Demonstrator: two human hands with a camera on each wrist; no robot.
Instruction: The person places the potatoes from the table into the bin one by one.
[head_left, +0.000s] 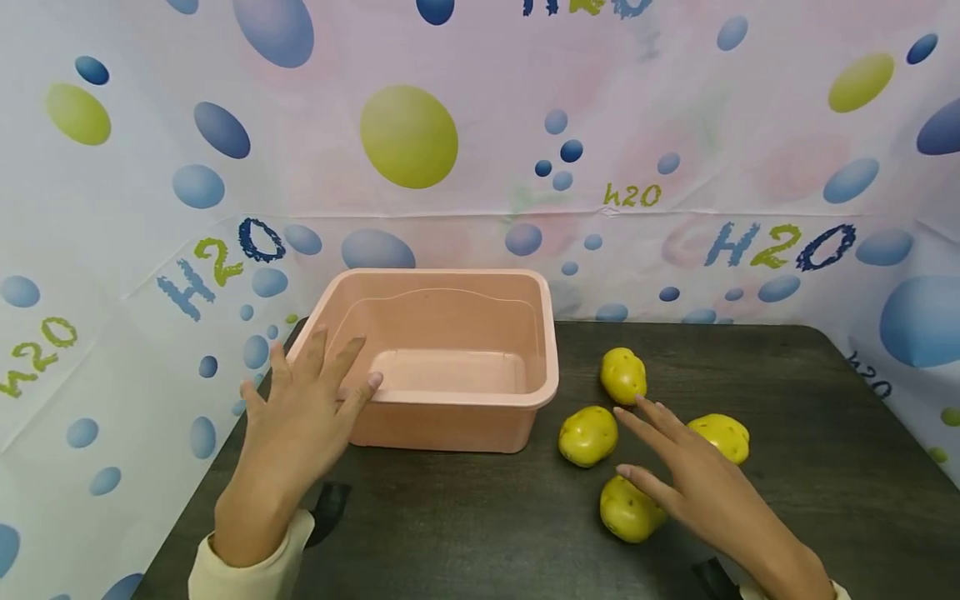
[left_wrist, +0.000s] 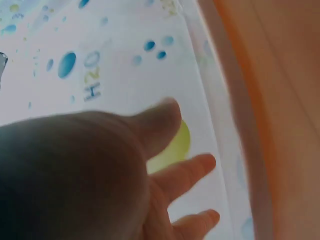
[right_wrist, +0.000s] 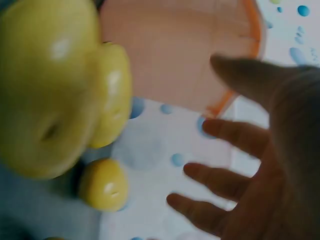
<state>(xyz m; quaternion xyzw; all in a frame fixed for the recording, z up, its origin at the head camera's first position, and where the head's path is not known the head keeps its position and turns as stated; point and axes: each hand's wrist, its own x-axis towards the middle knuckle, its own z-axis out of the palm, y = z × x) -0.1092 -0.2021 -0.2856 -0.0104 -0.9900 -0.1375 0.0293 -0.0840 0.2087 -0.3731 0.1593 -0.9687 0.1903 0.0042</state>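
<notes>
A peach-coloured plastic basin (head_left: 442,425) stands upright on the table. My left hand (head_left: 296,429) is at its near left corner, fingers spread, overlapping the rim in the head view. To the basin's right lie several yellow, lumpy, dimpled potatoes. My right hand (head_left: 697,479) reaches over them with extended fingers, holding nothing. Its thumb overlaps the nearest potato (head_left: 626,515), and its fingertips come close to the middle potato (head_left: 587,436) and the far one (head_left: 623,373). Another potato (head_left: 723,433) is partly hidden behind this hand. In the right wrist view, potatoes (right_wrist: 45,95) loom large at left.
Beneath everything is a dark wood-grain table (head_left: 465,533). A white sheet (head_left: 487,108) with coloured bubbles and H2O lettering hangs behind the table and along its sides. Pale sleeve cuffs (head_left: 251,562) show at both wrists.
</notes>
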